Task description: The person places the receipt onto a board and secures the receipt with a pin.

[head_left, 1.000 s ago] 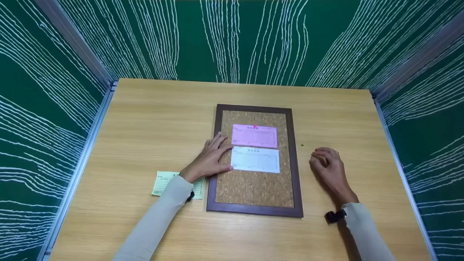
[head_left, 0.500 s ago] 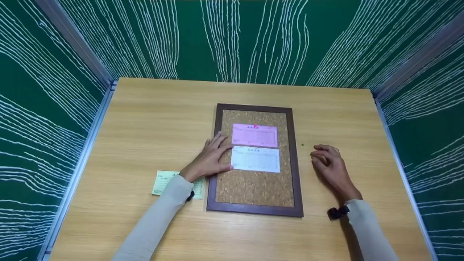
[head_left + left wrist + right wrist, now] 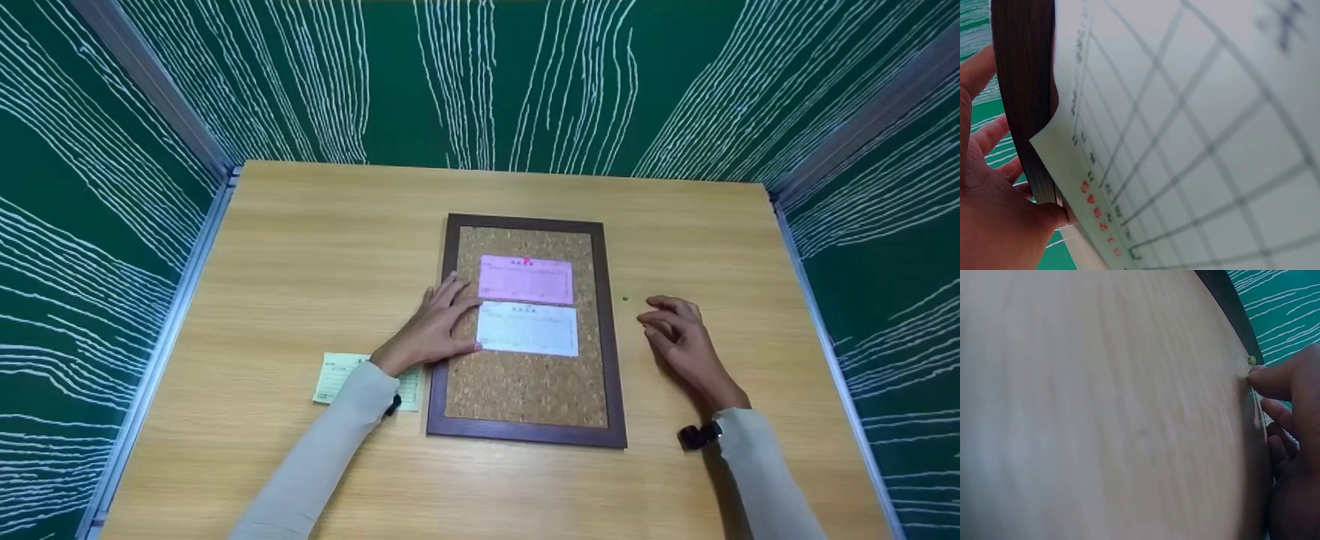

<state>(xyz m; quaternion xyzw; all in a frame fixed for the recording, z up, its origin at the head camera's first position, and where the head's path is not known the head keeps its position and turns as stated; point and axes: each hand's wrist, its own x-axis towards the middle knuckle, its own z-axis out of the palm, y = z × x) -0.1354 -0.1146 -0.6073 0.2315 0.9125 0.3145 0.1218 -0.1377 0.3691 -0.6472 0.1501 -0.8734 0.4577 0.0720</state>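
A framed cork board [image 3: 525, 390] bears a pink slip [image 3: 525, 280], with a red push pin [image 3: 527, 260] at its top, and a white slip [image 3: 527, 330] just below. My left hand [image 3: 431, 330] rests across the board's left edge, fingers spread, thumb tip touching the white slip. Under that wrist lies a green slip [image 3: 337, 379], which fills much of the left wrist view. My right hand [image 3: 686, 349] is right of the board, fingers bent, thumb and forefinger tips close together. A yellowish-green pin [image 3: 1252, 360] shows at those fingertips; whether they pinch it I cannot tell.
A small green pin [image 3: 625, 298] lies on the wooden table [image 3: 300, 247] between the board and my right hand. Green walls [image 3: 405, 82] with white wavy lines surround the table at the back and both sides.
My right hand has shifted slightly away from me, and its fingertips have moved a little closer to the board. The left hand, board and slips stay put.
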